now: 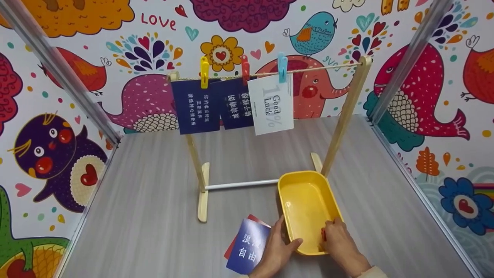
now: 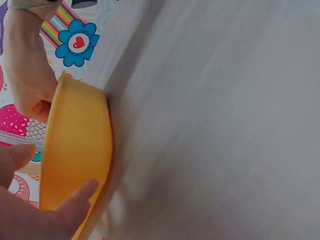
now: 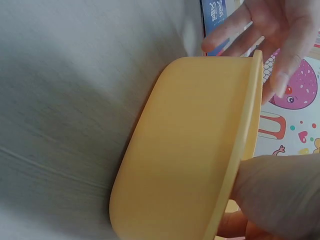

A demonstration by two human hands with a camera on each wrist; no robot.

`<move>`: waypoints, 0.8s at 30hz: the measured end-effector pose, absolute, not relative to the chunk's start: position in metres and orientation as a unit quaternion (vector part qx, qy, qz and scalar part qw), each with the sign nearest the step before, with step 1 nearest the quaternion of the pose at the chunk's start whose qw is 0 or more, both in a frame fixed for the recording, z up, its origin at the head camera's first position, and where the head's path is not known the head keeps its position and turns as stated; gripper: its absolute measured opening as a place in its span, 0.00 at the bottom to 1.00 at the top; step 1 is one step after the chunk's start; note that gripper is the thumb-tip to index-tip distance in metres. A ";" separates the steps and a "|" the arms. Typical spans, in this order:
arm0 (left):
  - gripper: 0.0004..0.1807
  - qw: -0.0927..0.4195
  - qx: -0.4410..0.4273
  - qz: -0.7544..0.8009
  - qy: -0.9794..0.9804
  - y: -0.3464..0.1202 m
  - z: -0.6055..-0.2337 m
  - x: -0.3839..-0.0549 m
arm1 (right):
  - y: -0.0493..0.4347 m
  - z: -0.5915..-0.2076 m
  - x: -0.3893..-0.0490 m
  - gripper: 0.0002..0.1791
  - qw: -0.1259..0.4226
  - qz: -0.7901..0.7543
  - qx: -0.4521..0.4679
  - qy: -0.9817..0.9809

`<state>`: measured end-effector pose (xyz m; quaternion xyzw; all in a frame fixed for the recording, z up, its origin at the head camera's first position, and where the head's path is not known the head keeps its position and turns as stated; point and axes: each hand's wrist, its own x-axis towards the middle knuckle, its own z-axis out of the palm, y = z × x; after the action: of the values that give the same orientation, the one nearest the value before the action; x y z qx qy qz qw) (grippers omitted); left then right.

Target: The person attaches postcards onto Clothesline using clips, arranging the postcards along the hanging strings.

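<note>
Head view shows the right hand [image 1: 341, 244] pinching a red clip [image 1: 323, 233] inside the yellow basin [image 1: 305, 204]; the left hand [image 1: 274, 249], fingers loosely extended, straddles its rim, apparently steadying it, beside a blue card [image 1: 244, 249].

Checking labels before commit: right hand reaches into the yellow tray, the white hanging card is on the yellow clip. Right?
Wrong clip: the head view shows the white card on the light blue clip. Rest stands: the right hand reaches into the yellow tray.
</note>
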<state>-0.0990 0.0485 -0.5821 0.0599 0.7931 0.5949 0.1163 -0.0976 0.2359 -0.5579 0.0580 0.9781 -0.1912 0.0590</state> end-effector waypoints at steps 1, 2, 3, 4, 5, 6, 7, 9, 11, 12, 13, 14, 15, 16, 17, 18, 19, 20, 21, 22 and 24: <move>0.45 0.126 0.056 0.595 0.792 0.049 -0.583 -0.099 | 0.236 -0.558 -0.097 0.16 0.057 -0.193 0.058 0.978; 0.45 0.138 0.050 0.596 0.790 0.049 -0.584 -0.099 | 0.236 -0.558 -0.097 0.15 0.055 -0.193 0.056 0.978; 0.44 0.151 0.044 0.596 0.787 0.049 -0.585 -0.099 | 0.236 -0.559 -0.097 0.13 0.051 -0.192 0.053 0.979; 0.44 0.161 0.039 0.596 0.785 0.049 -0.586 -0.099 | 0.236 -0.559 -0.096 0.12 0.047 -0.190 0.050 0.979; 0.44 0.168 0.035 0.597 0.783 0.049 -0.587 -0.100 | 0.236 -0.560 -0.096 0.10 0.039 -0.188 0.046 0.980; 0.44 0.176 0.029 0.599 0.781 0.049 -0.587 -0.100 | 0.236 -0.560 -0.095 0.09 0.032 -0.186 0.042 0.981; 0.43 0.180 0.026 0.600 0.779 0.049 -0.588 -0.100 | 0.236 -0.561 -0.095 0.09 0.027 -0.183 0.039 0.982; 0.42 0.172 0.031 0.607 0.775 0.050 -0.589 -0.099 | 0.236 -0.563 -0.094 0.09 0.016 -0.173 0.030 0.984; 0.41 0.162 0.034 0.612 0.773 0.050 -0.589 -0.097 | 0.235 -0.564 -0.094 0.08 0.009 -0.168 0.026 0.985; 0.40 0.156 0.035 0.616 0.771 0.050 -0.589 -0.097 | 0.235 -0.565 -0.094 0.08 0.007 -0.166 0.024 0.986; 0.40 0.149 0.037 0.620 0.769 0.051 -0.589 -0.096 | 0.235 -0.566 -0.094 0.08 0.004 -0.163 0.022 0.986; 0.39 0.143 0.039 0.624 0.767 0.051 -0.589 -0.095 | 0.235 -0.567 -0.094 0.08 -0.001 -0.160 0.019 0.987; 0.39 0.143 0.037 0.625 0.767 0.050 -0.589 -0.095 | 0.235 -0.567 -0.094 0.08 -0.004 -0.158 0.018 0.987; 0.39 0.142 0.036 0.627 0.765 0.050 -0.589 -0.095 | 0.235 -0.568 -0.094 0.08 -0.008 -0.159 0.018 0.987; 0.39 0.140 0.036 0.629 0.763 0.050 -0.589 -0.094 | 0.235 -0.568 -0.094 0.08 -0.012 -0.159 0.017 0.987; 0.39 0.139 0.036 0.631 0.762 0.050 -0.589 -0.094 | 0.235 -0.568 -0.094 0.08 -0.017 -0.159 0.016 0.987; 0.39 0.138 0.037 0.633 0.760 0.050 -0.590 -0.094 | 0.235 -0.568 -0.094 0.08 -0.022 -0.160 0.016 0.987; 0.39 0.137 0.038 0.635 0.760 0.050 -0.590 -0.094 | 0.235 -0.568 -0.093 0.08 -0.025 -0.162 0.016 0.986; 0.39 0.138 0.039 0.635 0.759 0.050 -0.590 -0.094 | 0.235 -0.568 -0.093 0.08 -0.028 -0.164 0.016 0.986; 0.39 0.139 0.039 0.633 0.760 0.050 -0.590 -0.094 | 0.235 -0.568 -0.093 0.08 -0.029 -0.166 0.017 0.986; 0.39 0.140 0.038 0.630 0.763 0.049 -0.590 -0.095 | 0.234 -0.567 -0.093 0.08 -0.024 -0.168 0.018 0.985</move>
<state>-0.0948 0.0494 -0.5903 0.0376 0.7630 0.6298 0.1404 -0.0933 0.2342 -0.5672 0.0181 0.9853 -0.1681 -0.0242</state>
